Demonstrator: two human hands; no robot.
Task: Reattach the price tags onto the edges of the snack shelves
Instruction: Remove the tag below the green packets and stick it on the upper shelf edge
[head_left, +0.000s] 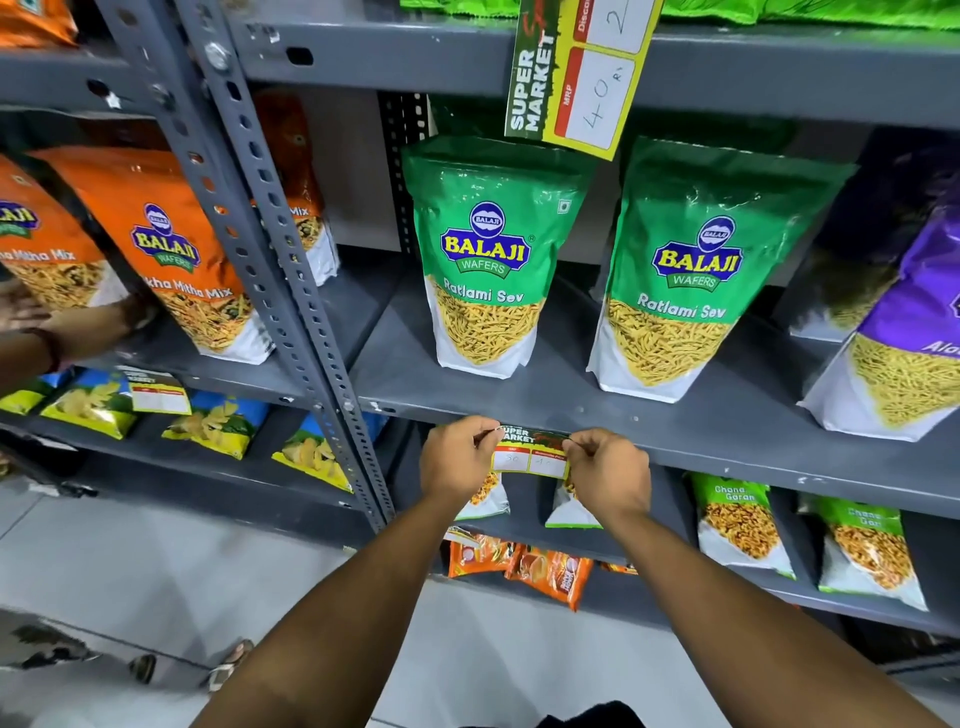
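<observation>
A small supermarket price tag (530, 451) with green, red and white panels lies against the front edge of the grey shelf (727, 457) below the green Ratlami Sev bags (488, 260). My left hand (457, 460) pinches the tag's upper left corner. My right hand (608, 473) pinches its upper right corner. Both hands press the tag to the shelf edge. A larger price tag (582, 78) marked 40 hangs tilted from the shelf edge above. Another tag (158, 397) sits on the left bay's shelf edge.
Another person's hand and forearm (47, 332) reach in at the left by the orange mix bags (171, 249). A slotted grey upright (291, 260) divides the bays. Purple bags (904, 322) stand at right. Small snack packs fill the lower shelves. Sandalled feet (228, 665) stand on the tiled floor.
</observation>
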